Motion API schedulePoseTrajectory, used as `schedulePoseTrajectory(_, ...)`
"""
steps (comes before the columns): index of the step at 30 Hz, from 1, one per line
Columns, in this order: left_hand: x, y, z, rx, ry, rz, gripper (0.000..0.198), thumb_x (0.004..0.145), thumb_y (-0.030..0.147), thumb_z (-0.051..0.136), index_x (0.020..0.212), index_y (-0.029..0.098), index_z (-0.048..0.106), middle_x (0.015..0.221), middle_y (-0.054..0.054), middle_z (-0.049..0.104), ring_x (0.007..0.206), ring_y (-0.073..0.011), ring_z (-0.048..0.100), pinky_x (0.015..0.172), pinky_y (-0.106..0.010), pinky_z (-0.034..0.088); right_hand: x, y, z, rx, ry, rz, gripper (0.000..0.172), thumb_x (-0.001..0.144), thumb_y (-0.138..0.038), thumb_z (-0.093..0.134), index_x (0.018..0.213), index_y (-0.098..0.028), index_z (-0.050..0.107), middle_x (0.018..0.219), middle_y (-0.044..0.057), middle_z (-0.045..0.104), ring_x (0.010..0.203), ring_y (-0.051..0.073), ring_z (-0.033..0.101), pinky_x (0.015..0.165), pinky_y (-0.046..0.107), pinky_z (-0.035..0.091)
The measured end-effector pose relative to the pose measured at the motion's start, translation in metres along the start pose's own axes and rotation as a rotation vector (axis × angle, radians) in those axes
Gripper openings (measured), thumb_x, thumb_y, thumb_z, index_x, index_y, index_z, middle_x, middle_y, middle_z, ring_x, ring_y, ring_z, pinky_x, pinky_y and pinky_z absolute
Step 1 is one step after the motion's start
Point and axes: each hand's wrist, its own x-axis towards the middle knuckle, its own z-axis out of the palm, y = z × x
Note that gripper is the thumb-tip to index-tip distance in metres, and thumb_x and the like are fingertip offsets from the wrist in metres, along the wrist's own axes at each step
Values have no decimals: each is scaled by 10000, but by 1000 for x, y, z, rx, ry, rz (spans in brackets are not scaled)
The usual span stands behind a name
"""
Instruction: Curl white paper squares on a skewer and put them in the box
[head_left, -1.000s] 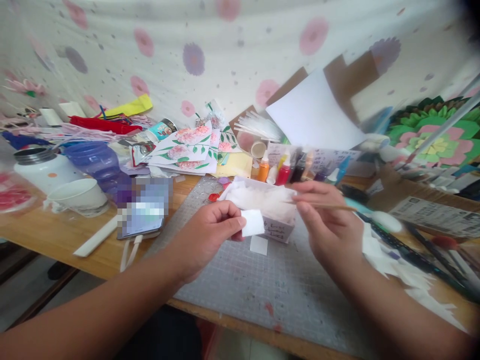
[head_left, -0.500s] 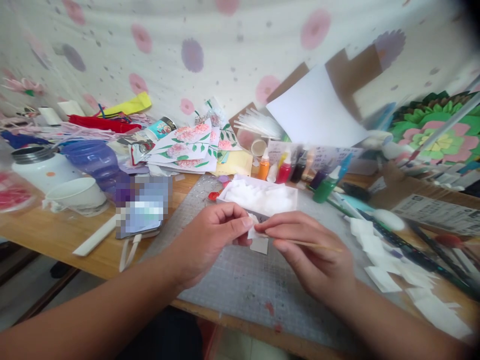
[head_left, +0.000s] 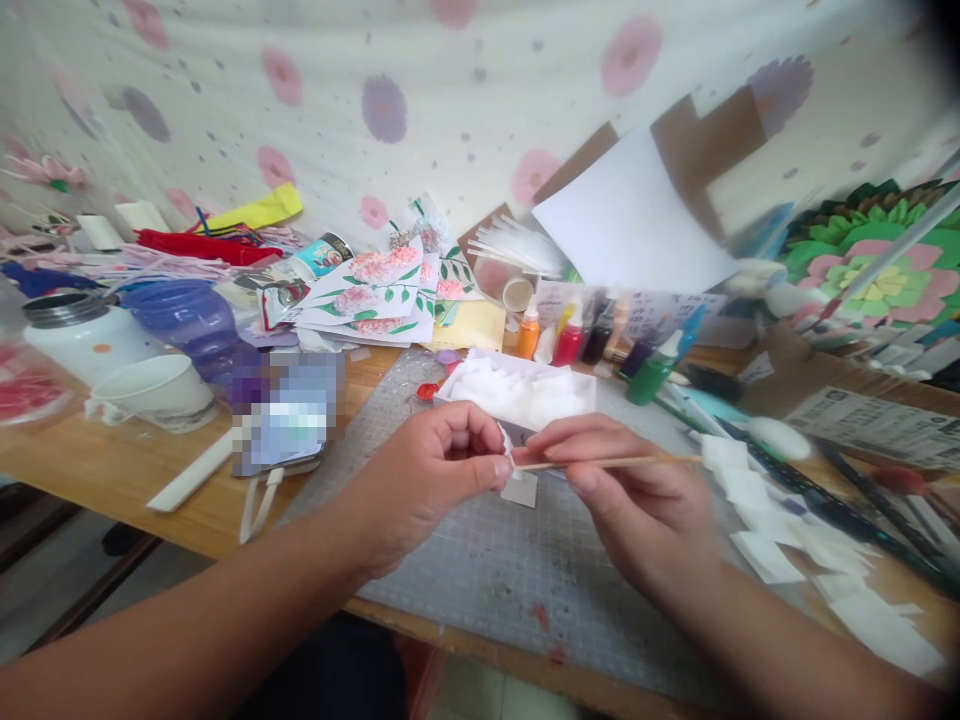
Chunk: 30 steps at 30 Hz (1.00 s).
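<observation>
My left hand (head_left: 431,475) pinches a small white paper square (head_left: 508,447) between thumb and forefinger, just above the grey cutting mat (head_left: 517,570). My right hand (head_left: 626,485) is closed on a thin wooden stick (head_left: 622,461) that lies level, its tip meeting the paper at my left fingertips. Another white paper square (head_left: 519,489) lies flat on the mat right below both hands. Behind the hands stands a shallow white box (head_left: 520,393) filled with white paper pieces.
Small paint bottles (head_left: 570,340) stand behind the box. Flower-printed cards (head_left: 375,290), a white jar (head_left: 86,340), a white cup (head_left: 154,392) and a phone (head_left: 285,412) crowd the left. Loose white paper scraps (head_left: 780,540) and pens (head_left: 840,500) lie right. A wooden table edge (head_left: 480,650) runs in front.
My right hand came down from the white box to meet my left hand. The stick has turned level against the paper square, and the square now looks curled at my left fingertips.
</observation>
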Motion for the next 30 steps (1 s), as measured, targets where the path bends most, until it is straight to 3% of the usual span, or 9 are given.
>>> schedulePoseTrajectory(5,-1,-1,-1,47,3,13,159,803,250,699,768,181,560,701,40,583,699,-116,518,686,-267,374,1,-3,1,-17,-22,-15,151,896,-170,627,950,-238,749,884,56,772,881,204,729,775,371,608)
schedulePoseTrajectory(14,-2,2,-3,110,19,50,149,799,236,685,725,183,567,679,37,592,697,-124,520,686,-267,381,-5,7,4,64,81,57,181,900,-155,620,918,-274,755,854,21,771,881,194,712,804,391,598)
schedulePoseTrajectory(22,1,-1,-6,169,151,32,141,811,201,659,724,179,550,678,48,577,674,-111,528,674,-269,394,-4,28,-6,111,287,212,98,885,-225,663,867,-243,758,914,26,745,825,163,718,741,324,624)
schedulePoseTrajectory(26,2,0,-6,90,124,12,101,792,192,687,823,180,592,748,47,595,708,-105,541,681,-257,403,4,37,-15,111,447,330,88,855,-268,701,810,-199,733,883,31,743,721,143,726,643,287,637)
schedulePoseTrajectory(30,2,0,-6,113,73,-20,92,820,243,666,835,158,634,771,18,627,720,-117,547,688,-267,404,8,37,-15,208,472,333,102,850,-246,704,765,-194,723,860,20,747,696,126,728,603,243,625)
